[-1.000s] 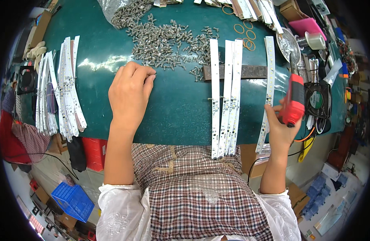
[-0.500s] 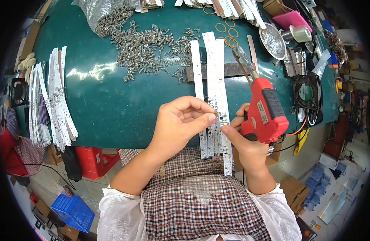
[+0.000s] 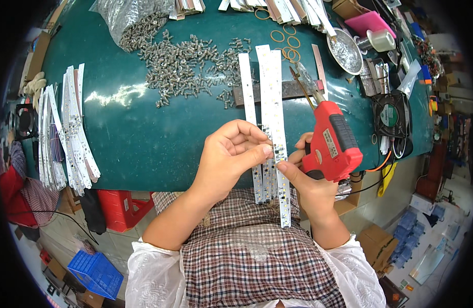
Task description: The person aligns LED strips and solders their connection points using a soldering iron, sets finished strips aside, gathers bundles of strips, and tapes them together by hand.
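A long white LED circuit strip (image 3: 280, 190) stands out in front of me, its lower end over my checked apron. My right hand (image 3: 314, 190) pinches it by thumb and fingers and also holds a red soldering gun (image 3: 329, 143), tip pointing away. At the strip's left edge my left hand (image 3: 231, 156) is closed, thumb and forefinger pressed together. Whatever tiny part may sit between those fingertips is too small to name. More white strips (image 3: 248, 92) lie beside and beneath the held one, over a dark flat bar (image 3: 293, 88).
A heap of small metal parts (image 3: 180, 66) spreads over the green table (image 3: 134, 154), near a plastic bag (image 3: 110, 18). Bundled strips (image 3: 69, 128) lie left. Rubber bands (image 3: 293, 42), a metal dish (image 3: 345, 54), a wire spool (image 3: 383, 40) and a fan (image 3: 390, 115) are right.
The whole view has shifted a little. The held strip and soldering gun sit slightly further left; both hands keep the same grips.
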The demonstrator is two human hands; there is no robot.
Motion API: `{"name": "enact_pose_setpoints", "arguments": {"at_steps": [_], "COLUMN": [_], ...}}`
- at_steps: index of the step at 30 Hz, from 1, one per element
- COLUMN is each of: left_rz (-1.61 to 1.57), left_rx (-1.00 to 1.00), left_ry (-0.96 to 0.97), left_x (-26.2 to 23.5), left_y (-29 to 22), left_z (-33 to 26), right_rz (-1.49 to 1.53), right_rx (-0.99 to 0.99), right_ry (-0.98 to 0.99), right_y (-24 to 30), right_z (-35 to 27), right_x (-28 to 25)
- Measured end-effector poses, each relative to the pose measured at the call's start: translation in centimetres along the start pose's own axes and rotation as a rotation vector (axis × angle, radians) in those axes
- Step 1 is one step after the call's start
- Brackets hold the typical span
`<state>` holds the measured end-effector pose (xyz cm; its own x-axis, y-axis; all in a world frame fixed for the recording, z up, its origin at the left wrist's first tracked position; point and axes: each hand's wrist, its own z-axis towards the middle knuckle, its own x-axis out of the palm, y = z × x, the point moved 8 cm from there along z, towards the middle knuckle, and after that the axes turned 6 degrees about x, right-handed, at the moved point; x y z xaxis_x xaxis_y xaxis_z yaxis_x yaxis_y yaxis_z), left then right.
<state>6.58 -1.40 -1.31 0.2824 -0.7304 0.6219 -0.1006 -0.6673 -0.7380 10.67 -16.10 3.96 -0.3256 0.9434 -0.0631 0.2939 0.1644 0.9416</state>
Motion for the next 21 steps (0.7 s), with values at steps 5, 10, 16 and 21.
{"name": "enact_pose_setpoints", "arguments": {"at_steps": [5, 10, 16, 21], "left_rz": [-0.027, -0.022, -0.012, -0.002], "left_rx": [-0.022, -0.004, -0.016, -0.024], "left_ry": [-0.014, -0.015, 0.001, 0.002], "left_x": [-0.01, -0.06, -0.10, -0.21], "left_y": [0.14, 0.14, 0.06, -0.15], "left_z": [0.02, 0.05, 0.09, 0.07], "right_rz": [0.022, 0.030, 0.039, 0.020], "right_rx": [0.031, 0.013, 0.033, 0.031], "right_ry": [-0.010, -0.022, -0.015, -0.001], "right_y": [-0.20, -0.26, -0.43, -0.40], "right_z": [0.19, 0.12, 0.17, 0.17], "right_x": [-0.10, -0.12, -0.12, 0.04]}}
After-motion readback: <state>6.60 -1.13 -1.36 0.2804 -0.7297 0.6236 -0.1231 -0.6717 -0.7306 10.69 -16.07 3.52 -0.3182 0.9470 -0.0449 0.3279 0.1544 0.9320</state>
